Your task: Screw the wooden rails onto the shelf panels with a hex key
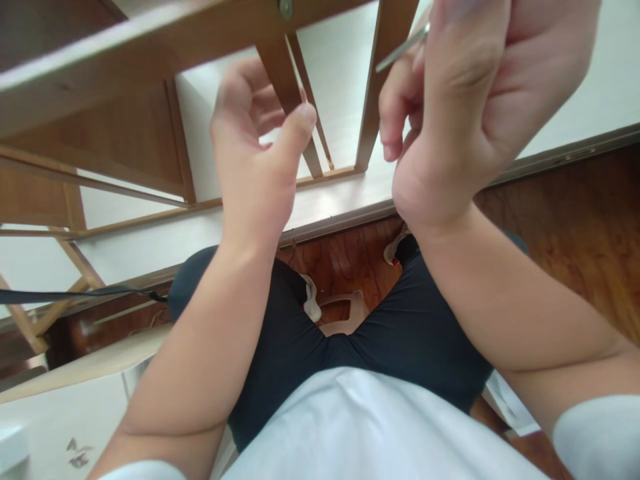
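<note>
Curled around a brown wooden slat [280, 70] is my left hand [255, 153], its thumb across the front and its fingertips passing out of sight behind the wood. My right hand [460, 113] is raised to the right of the frame, closed on a thin metal rod [403, 52]. The rod, perhaps a hex key, points left from between thumb and fingers; its other end is hidden in the hand. Above and between the hands, a wooden rail [210, 37] of the frame carries a round metal bolt head [285, 8].
More wooden panels [115, 143] and thin bars of the frame extend left over a white surface [340, 200]. A dark strap [80, 293] crosses at the left. Below are my legs [400, 333], a plastic stool edge [345, 320] and reddish-brown wood flooring [565, 207].
</note>
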The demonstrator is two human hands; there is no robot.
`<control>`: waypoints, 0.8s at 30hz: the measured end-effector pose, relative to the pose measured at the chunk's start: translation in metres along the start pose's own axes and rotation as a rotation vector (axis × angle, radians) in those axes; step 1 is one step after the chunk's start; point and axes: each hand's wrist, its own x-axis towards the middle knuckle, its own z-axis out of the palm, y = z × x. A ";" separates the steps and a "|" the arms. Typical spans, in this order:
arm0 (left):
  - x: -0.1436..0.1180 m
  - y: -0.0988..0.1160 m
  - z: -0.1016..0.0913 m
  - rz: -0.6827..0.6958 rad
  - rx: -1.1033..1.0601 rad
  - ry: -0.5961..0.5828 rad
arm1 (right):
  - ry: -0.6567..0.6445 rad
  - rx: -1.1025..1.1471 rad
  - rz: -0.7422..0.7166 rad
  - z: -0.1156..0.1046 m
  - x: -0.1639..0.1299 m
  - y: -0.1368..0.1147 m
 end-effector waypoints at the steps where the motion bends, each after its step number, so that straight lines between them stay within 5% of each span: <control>1: 0.000 -0.002 -0.003 -0.032 0.007 0.014 | 0.118 0.004 -0.133 0.001 -0.001 -0.002; 3: 0.002 -0.004 -0.006 -0.079 -0.009 0.058 | 0.237 -0.040 -0.273 0.001 -0.001 -0.003; 11: 0.011 0.002 -0.001 -0.251 -0.042 0.038 | 0.255 -0.030 -0.316 -0.008 0.004 0.010; 24: 0.005 0.008 -0.005 -0.379 0.004 0.051 | 0.172 0.168 -0.216 -0.004 -0.001 0.008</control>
